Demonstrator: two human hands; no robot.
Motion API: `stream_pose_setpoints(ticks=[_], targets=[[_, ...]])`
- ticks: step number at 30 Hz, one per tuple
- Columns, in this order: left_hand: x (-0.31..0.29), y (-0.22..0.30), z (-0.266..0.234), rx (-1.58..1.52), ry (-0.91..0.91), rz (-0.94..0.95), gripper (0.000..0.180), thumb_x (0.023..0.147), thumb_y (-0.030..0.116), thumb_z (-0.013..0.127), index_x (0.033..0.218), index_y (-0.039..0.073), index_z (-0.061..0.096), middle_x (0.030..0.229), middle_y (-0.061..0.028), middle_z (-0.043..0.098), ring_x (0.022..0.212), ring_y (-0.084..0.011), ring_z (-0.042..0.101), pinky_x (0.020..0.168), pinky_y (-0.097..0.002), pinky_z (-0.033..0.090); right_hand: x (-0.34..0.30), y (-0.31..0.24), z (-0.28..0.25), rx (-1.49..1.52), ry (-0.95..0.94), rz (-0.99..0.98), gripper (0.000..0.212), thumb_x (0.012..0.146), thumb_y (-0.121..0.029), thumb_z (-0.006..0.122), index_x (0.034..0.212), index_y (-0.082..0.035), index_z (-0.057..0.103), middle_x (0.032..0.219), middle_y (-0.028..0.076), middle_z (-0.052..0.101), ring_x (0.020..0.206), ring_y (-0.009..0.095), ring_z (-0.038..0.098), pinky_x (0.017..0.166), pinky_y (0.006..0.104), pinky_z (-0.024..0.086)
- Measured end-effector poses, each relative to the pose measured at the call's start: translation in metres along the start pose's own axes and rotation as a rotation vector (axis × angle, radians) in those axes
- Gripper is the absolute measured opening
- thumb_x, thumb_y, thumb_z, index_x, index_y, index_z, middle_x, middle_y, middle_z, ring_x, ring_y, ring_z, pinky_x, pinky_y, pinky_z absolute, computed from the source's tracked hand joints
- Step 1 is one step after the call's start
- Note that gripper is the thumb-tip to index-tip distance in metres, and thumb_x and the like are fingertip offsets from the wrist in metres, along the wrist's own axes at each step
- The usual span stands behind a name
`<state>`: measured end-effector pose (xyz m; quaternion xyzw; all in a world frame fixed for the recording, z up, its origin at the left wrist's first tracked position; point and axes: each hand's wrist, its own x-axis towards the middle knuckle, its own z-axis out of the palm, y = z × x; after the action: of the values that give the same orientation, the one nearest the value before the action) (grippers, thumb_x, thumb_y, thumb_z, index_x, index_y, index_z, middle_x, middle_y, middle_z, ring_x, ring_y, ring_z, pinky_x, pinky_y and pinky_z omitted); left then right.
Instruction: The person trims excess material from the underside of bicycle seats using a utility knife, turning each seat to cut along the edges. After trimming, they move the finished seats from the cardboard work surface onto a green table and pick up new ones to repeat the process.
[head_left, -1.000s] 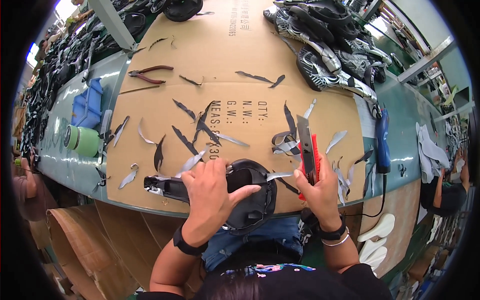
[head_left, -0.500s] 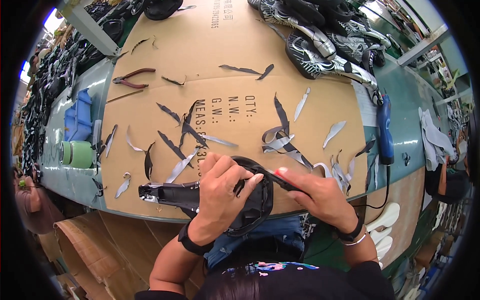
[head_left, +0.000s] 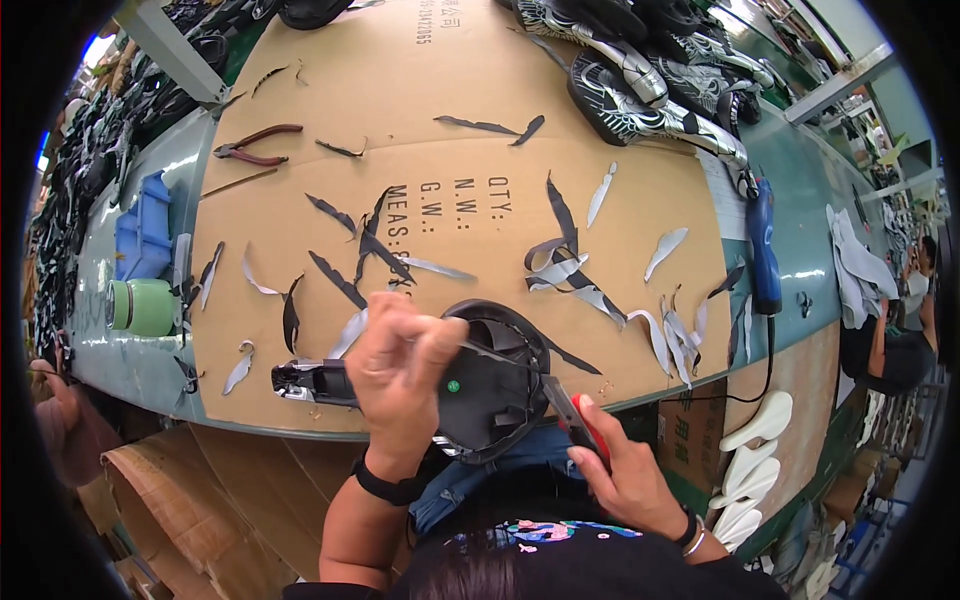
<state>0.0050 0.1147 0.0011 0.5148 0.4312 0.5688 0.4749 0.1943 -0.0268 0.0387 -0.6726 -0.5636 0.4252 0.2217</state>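
Observation:
An upturned black bicycle saddle (head_left: 495, 405) lies at the near edge of the table, its hollow underside facing up with a small green sticker, its narrow nose to the left. My left hand (head_left: 395, 370) is closed above the saddle's middle, smeared by motion. From its fingers a thin dark strip (head_left: 490, 352) stretches right toward the saddle's rim. My right hand (head_left: 635, 475) is wrapped round a red and black utility knife (head_left: 590, 425). Its blade end points up and left, close to the saddle's right rim.
Black and grey offcuts (head_left: 560, 265) are scattered over the cardboard sheet (head_left: 350, 90). Red-handled pliers (head_left: 258, 145) lie at left, near a blue bin (head_left: 143, 230) and green jar (head_left: 140, 306). Finished saddles (head_left: 640, 115) pile up back right, beside a blue corded tool (head_left: 764, 245).
My left hand has moved left and away from the saddle's rim, drawing the strip out. My right hand has come down and nearer to me with the utility knife, which now points more upward.

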Motion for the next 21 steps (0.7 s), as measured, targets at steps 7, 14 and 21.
stream_pose_setpoints(ticks=[7, 14, 21], targets=[[0.018, 0.004, -0.03, 0.15, -0.177, -0.008, 0.024, 0.092, 0.022, 0.065, 0.099, -0.001, 0.063, 0.087, -0.0073, 0.056, 0.082, -0.0166, 0.05, 0.076, -0.0285, 0.04, 0.009, 0.007, -0.002, -0.196, 0.145, -0.172, 0.054, 0.088, -0.016, 0.065, 0.139, -0.012, 0.046, 0.085, 0.016, 0.065, 0.067, 0.036, 0.063, 0.056, 0.0398, 0.05], [0.058, 0.021, -0.072, 0.351, -0.603, -0.659, 0.043, 0.077, 0.013, 0.077, 0.113, -0.003, 0.061, 0.092, -0.0081, 0.069, 0.083, -0.013, 0.063, 0.078, -0.0269, 0.051, 0.091, -0.01, -0.028, -0.323, -0.135, -0.339, 0.058, 0.083, -0.006, 0.067, 0.138, -0.005, 0.046, 0.107, 0.02, 0.065, 0.086, 0.038, 0.065, 0.069, 0.0414, 0.052], [-0.003, 0.028, -0.055, 0.151, -0.214, -0.665, 0.041, 0.079, 0.006, 0.074, 0.117, -0.001, 0.061, 0.101, -0.005, 0.068, 0.09, -0.0099, 0.06, 0.082, -0.0258, 0.049, 0.062, 0.016, 0.021, -0.041, 0.059, -0.428, 0.062, 0.09, -0.01, 0.062, 0.144, -0.005, 0.033, 0.073, 0.02, 0.058, 0.061, 0.039, 0.057, 0.053, 0.0468, 0.043]])
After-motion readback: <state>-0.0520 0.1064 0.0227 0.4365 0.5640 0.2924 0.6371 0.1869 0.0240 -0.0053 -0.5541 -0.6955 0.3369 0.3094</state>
